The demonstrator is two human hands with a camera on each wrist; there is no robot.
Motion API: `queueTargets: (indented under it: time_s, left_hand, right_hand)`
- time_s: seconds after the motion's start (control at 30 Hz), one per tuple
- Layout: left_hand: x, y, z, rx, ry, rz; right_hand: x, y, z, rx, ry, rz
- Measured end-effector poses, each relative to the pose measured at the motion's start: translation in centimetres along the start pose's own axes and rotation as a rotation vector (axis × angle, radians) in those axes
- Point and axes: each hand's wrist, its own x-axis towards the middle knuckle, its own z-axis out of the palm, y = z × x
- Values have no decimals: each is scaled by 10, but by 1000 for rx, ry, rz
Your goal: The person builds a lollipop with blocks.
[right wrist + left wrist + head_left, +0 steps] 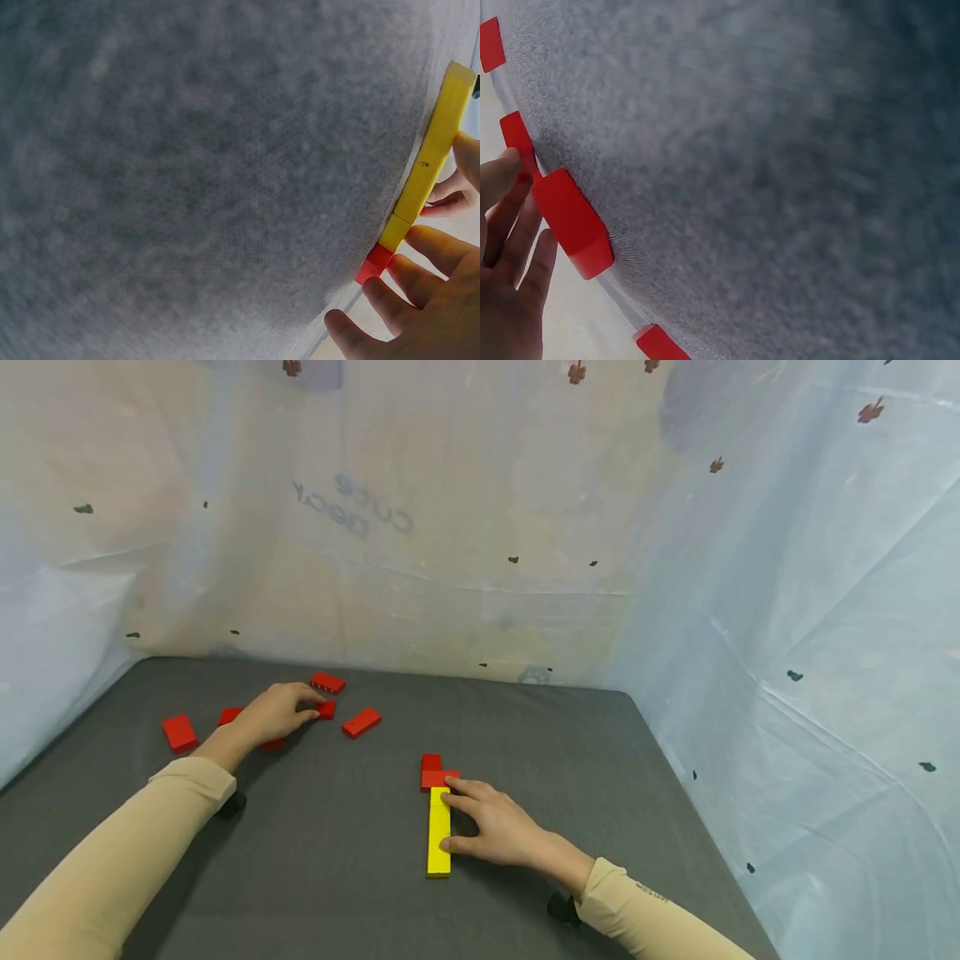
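Note:
At the back left, my left hand (276,712) pinches a red block (327,710) between thumb and fingers, the block at table level. In the left wrist view the thumb lies on that red block (516,133), and a nearer red block (570,217) hides some of the fingers. My right hand (498,825) lies with its fingers extended along a row of blocks. Its thumb and index finger touch the yellow blocks (439,835); another fingertip touches the crosswise red block (432,780). Behind that, a red block (431,762) points away from me.
More red blocks lie around my left hand: one flat at the far left (180,733), one near the back edge (327,682), one angled to the right (362,722), and others partly under the wrist. Pale printed sheeting (450,568) hangs behind the dark grey table (337,860).

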Motion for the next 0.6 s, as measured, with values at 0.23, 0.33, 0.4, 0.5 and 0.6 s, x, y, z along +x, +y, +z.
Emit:
queueTargets:
  time_s: [0.23,0.33,0.4,0.5,0.6]
  left_hand:
    - [-5,5,0,-3,60,31]
    - [-9,13,-1,-11,86,37]
    - [-10,18,0,-14,110,53]
    - [-10,27,1,-19,141,75]
    - [-9,37,3,-32,157,95]
  right_hand:
    - [0,-1,-1,3,0,3]
    - [-1,0,-1,2,2,-3]
    - [-1,0,-1,2,2,-5]
    - [-1,1,0,-1,3,-6]
    - [-1,1,0,0,5,-7]
